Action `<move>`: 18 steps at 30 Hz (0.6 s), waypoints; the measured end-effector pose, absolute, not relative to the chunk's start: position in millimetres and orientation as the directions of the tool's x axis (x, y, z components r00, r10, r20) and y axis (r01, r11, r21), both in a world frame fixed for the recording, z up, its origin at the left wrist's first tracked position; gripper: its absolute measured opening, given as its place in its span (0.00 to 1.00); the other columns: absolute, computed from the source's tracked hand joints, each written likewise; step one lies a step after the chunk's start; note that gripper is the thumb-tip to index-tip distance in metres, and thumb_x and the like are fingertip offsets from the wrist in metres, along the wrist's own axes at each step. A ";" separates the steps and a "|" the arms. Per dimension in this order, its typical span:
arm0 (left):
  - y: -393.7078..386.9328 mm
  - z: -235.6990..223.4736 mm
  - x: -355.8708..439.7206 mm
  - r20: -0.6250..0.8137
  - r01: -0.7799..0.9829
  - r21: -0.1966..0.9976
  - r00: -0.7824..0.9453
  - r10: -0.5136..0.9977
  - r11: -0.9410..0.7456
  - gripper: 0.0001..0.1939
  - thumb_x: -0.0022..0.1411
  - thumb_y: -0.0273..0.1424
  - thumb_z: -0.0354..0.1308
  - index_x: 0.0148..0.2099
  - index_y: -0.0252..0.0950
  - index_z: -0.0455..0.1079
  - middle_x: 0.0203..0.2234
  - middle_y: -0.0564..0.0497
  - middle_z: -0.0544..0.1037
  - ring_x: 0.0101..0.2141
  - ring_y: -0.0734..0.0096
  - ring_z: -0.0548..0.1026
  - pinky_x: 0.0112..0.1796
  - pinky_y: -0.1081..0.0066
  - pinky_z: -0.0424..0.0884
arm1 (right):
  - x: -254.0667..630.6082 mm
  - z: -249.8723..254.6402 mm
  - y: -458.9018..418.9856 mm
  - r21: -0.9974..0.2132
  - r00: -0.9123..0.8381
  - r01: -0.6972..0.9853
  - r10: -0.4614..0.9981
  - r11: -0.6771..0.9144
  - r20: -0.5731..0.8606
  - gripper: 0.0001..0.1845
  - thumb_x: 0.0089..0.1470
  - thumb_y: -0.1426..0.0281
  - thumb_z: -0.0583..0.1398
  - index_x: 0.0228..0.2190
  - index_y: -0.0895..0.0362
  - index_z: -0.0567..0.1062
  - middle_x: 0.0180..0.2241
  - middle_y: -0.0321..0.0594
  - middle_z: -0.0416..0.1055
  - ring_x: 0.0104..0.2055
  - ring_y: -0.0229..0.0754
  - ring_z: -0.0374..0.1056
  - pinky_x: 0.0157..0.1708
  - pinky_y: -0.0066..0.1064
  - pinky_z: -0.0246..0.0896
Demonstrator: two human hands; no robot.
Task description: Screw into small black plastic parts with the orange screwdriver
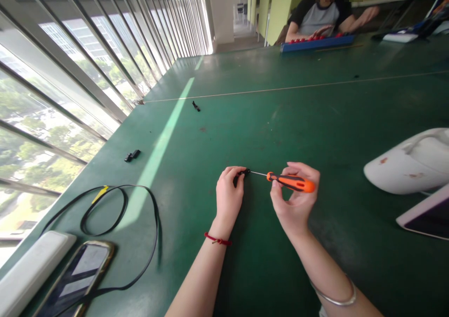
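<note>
My left hand point(229, 188) rests on the green table, its thumb and fingers pinching a small black part point(241, 173) whose kind I cannot make out. An orange and black screwdriver point(293, 182) lies nearly level in my right hand point(298, 198), gripped by its handle between thumb and fingers. Its thin metal shaft points left, and the tip meets the black part or stops right at it. The fingers of the left hand hide most of that part.
Small black pieces lie at the left point(132, 155) and farther back point(196, 106). A black cable point(154, 214), a phone point(80, 275) and a white bar-shaped object point(38, 270) occupy the near left. White objects point(410, 162) stand at right. Across the table sits a person point(319, 18) behind a blue tray point(317, 44).
</note>
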State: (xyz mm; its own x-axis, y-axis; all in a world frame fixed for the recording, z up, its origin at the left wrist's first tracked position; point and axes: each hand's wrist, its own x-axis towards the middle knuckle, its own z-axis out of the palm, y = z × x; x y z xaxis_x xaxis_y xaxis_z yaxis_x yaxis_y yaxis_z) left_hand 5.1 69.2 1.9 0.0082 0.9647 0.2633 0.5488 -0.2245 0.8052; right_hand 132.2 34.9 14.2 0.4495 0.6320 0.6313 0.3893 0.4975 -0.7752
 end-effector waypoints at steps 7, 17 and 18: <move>67.8 2.0 5.5 0.262 0.545 0.808 0.010 0.965 -0.225 0.10 0.61 0.22 0.52 0.40 0.35 0.73 0.38 0.48 0.77 0.40 0.67 0.75 0.45 0.67 0.70 | 132.4 14.7 31.1 -0.836 0.418 0.448 0.752 0.318 0.510 0.03 0.50 0.70 0.60 0.31 0.55 0.71 0.16 0.29 0.60 0.19 0.35 0.60 0.22 0.29 0.60; 68.5 1.9 4.4 0.269 0.552 0.801 0.013 0.963 -0.231 0.10 0.61 0.22 0.52 0.40 0.36 0.73 0.38 0.48 0.77 0.40 0.67 0.75 0.44 0.67 0.70 | 132.9 13.4 30.6 -0.813 0.409 0.462 0.728 0.356 0.551 0.05 0.49 0.71 0.60 0.32 0.55 0.71 0.19 0.30 0.61 0.21 0.36 0.62 0.24 0.30 0.62; 68.6 1.9 4.3 0.270 0.553 0.800 0.013 0.963 -0.231 0.10 0.61 0.22 0.52 0.40 0.36 0.73 0.38 0.48 0.77 0.40 0.67 0.75 0.44 0.67 0.70 | 132.2 13.4 30.1 -0.819 0.404 0.453 0.738 0.352 0.541 0.04 0.50 0.72 0.60 0.32 0.55 0.71 0.18 0.29 0.61 0.20 0.35 0.61 0.23 0.29 0.61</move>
State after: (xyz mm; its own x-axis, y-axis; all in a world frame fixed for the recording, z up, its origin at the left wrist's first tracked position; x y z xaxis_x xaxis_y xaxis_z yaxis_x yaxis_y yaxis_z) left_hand 4.3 68.6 1.9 0.0128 0.9629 0.2696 0.5529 -0.2314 0.8005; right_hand 132.2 30.1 13.4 0.4041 0.7378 0.5407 0.4525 0.3525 -0.8191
